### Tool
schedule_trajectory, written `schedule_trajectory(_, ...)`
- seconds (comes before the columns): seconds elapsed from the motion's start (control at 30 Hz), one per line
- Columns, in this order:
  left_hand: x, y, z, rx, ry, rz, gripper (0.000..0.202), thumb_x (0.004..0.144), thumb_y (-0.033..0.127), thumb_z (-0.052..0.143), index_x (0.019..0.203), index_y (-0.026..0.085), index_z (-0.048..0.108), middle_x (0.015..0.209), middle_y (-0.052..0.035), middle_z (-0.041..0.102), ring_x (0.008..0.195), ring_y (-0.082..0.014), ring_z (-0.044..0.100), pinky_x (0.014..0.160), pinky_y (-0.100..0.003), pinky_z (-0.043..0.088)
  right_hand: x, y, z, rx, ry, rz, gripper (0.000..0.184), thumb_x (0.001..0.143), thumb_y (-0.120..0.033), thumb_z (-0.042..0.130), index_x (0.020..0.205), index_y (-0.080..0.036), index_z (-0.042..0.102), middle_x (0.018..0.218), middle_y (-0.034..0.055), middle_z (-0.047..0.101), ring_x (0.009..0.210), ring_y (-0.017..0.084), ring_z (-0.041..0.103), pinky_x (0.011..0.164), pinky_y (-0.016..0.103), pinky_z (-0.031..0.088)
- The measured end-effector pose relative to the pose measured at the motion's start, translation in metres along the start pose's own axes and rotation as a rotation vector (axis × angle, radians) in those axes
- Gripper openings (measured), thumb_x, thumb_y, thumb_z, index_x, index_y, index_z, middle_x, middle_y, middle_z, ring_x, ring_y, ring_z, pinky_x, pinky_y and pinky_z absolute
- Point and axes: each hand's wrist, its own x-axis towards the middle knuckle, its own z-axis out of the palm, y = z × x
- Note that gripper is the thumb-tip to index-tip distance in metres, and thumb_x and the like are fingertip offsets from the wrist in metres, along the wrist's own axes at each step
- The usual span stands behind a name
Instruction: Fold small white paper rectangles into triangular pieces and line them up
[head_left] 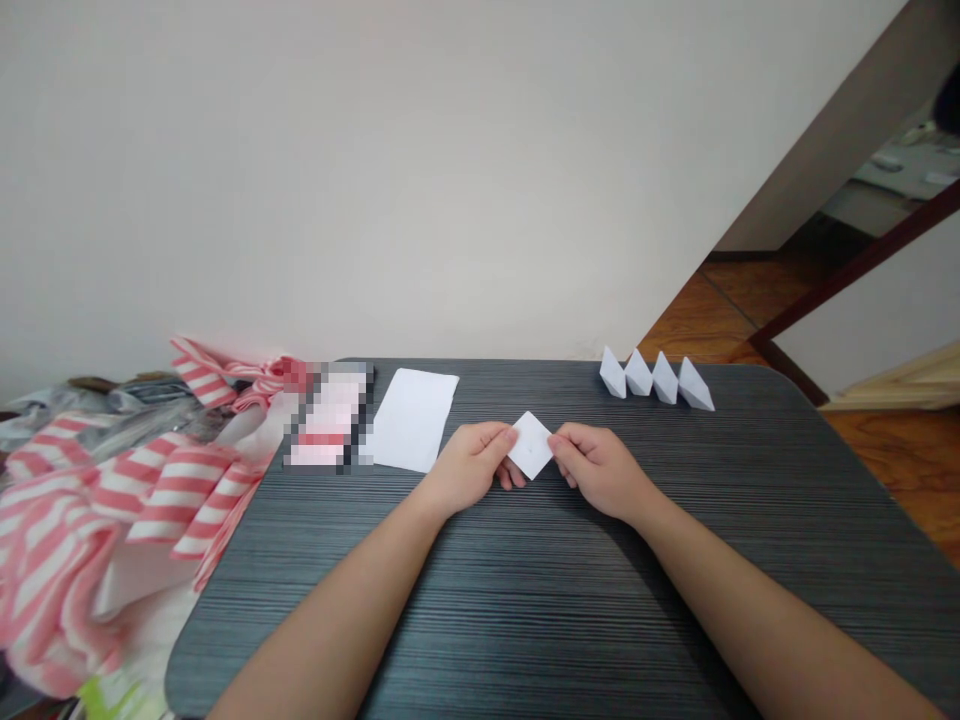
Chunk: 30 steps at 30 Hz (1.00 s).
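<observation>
A small white folded paper (530, 446), turned like a diamond, is held just above the dark table between my two hands. My left hand (474, 462) pinches its left corner between thumb and fingers, with some fingertips showing beneath it. On the opposite corner, my right hand (598, 466) has a like pinch, its other fingers curled under. Left of my hands lies a flat stack of white paper sheets (414, 420). Several folded white paper boats (652, 378) stand in a row near the table's far right edge.
The dark wood-grain table (480, 600) meets a pale wall (450, 180) at its far side. A blurred-out phone-like object (328, 415) lies at the far left. Red-and-white striped cloth (180, 490) is heaped beside the table's left edge. Wooden floor (900, 470) shows on the right.
</observation>
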Motion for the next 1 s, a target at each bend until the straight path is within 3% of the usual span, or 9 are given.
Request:
schedule_trajectory(0.33, -0.002, 0.003, 0.002, 0.084, 0.018, 0.004, 0.034, 0.087, 0.042, 0.047, 0.074, 0.012, 0.058, 0.06, -0.0027, 0.061, 0.051, -0.01, 0.054, 0.049, -0.021, 0.044, -0.001, 0.0, 0.0, -0.006, -0.096, -0.052, 0.032, 0.092, -0.028, 0.043, 0.062, -0.018, 0.049, 0.053, -0.003, 0.05, 0.049, 0.01, 0.047, 0.051, 0.023, 0.035)
schedule_trajectory(0.47, -0.002, 0.0, 0.001, 0.077, 0.039, -0.003, 0.036, 0.088, 0.044, 0.045, 0.075, 0.013, 0.057, 0.059, -0.0025, 0.06, 0.05, -0.01, 0.053, 0.048, -0.021, 0.043, -0.002, 0.002, 0.001, 0.1, -0.084, -0.088, 0.017, 0.092, -0.022, 0.041, 0.094, -0.018, 0.058, 0.064, -0.002, 0.055, 0.054, 0.011, 0.051, 0.055, 0.024, 0.041)
schedule_trajectory(0.6, -0.002, -0.001, 0.0, 0.058, 0.033, -0.009, 0.037, 0.089, 0.044, 0.043, 0.078, 0.013, 0.057, 0.061, -0.0038, 0.062, 0.05, -0.0105, 0.054, 0.048, -0.021, 0.043, -0.004, 0.007, 0.003, 0.158, -0.059, -0.151, 0.027, 0.091, -0.016, 0.042, 0.117, -0.021, 0.05, 0.075, 0.0002, 0.057, 0.061, 0.012, 0.055, 0.062, 0.026, 0.045)
schedule_trajectory(0.77, -0.001, -0.002, 0.001, 0.03, 0.032, 0.005, 0.037, 0.089, 0.044, 0.043, 0.077, 0.012, 0.058, 0.061, -0.0042, 0.063, 0.051, -0.0106, 0.055, 0.049, -0.021, 0.042, -0.002, 0.012, 0.003, 0.162, -0.085, -0.29, 0.023, 0.087, -0.017, 0.052, 0.108, -0.024, 0.058, 0.109, 0.0072, 0.055, 0.08, 0.014, 0.058, 0.072, 0.03, 0.049)
schedule_trajectory(1.0, -0.003, 0.002, 0.0, 0.009, 0.008, 0.005, 0.038, 0.088, 0.044, 0.043, 0.076, 0.012, 0.059, 0.063, -0.0047, 0.063, 0.052, -0.0108, 0.055, 0.05, -0.021, 0.042, -0.001, 0.009, 0.002, 0.132, -0.081, -0.281, 0.017, 0.083, -0.023, 0.06, 0.1, -0.024, 0.063, 0.105, 0.0075, 0.058, 0.082, 0.017, 0.059, 0.068, 0.03, 0.05)
